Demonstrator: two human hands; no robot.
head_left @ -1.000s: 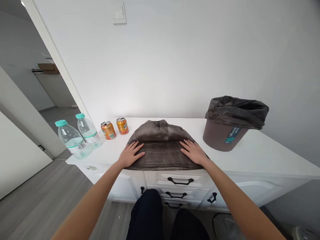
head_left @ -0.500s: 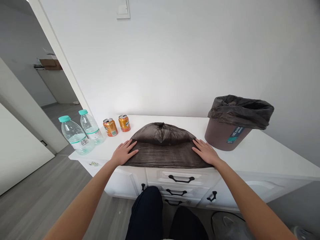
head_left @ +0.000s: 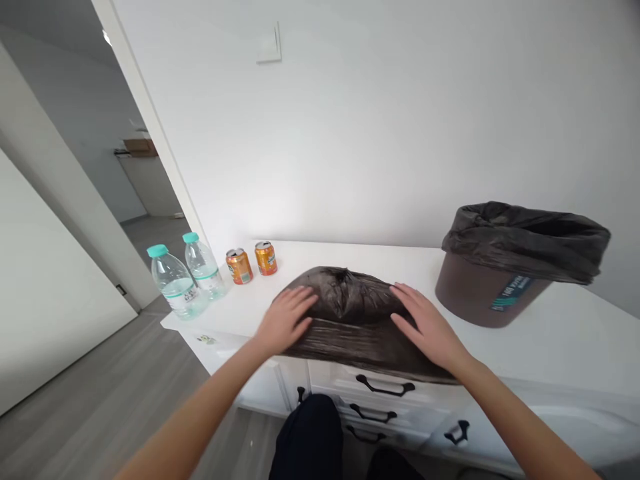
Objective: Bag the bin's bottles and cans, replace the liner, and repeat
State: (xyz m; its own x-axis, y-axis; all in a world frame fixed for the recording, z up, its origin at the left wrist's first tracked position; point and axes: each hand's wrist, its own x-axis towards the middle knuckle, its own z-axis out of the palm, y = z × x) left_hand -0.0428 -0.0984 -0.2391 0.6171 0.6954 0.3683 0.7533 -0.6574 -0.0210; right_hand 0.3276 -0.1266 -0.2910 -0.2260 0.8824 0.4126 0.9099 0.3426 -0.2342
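A dark, thin plastic garbage bag [head_left: 350,337] lies across the front of the white cabinet top, its puffed and gathered part [head_left: 345,293] toward the wall and its flat part hanging slightly over the front edge. Over the bag's left end is my left hand [head_left: 287,320], fingers outstretched. My right hand [head_left: 425,327] is over the right end, thumb and fingers apart. Whether the palms press on the plastic or hover just above it, I cannot tell. Neither hand grips anything.
On the right stands a brown trash bin [head_left: 480,293] lined with a dark bag [head_left: 525,240]. Two orange cans [head_left: 240,267] and two clear bottles with teal caps [head_left: 173,283] stand at the left end. Black drawer handles [head_left: 385,387] line the cabinet front [head_left: 340,380].
Both hands have come inward from the bag's side edges to over its puffed part. The view has shifted, so the scene sits lower, with the left-side things further right.
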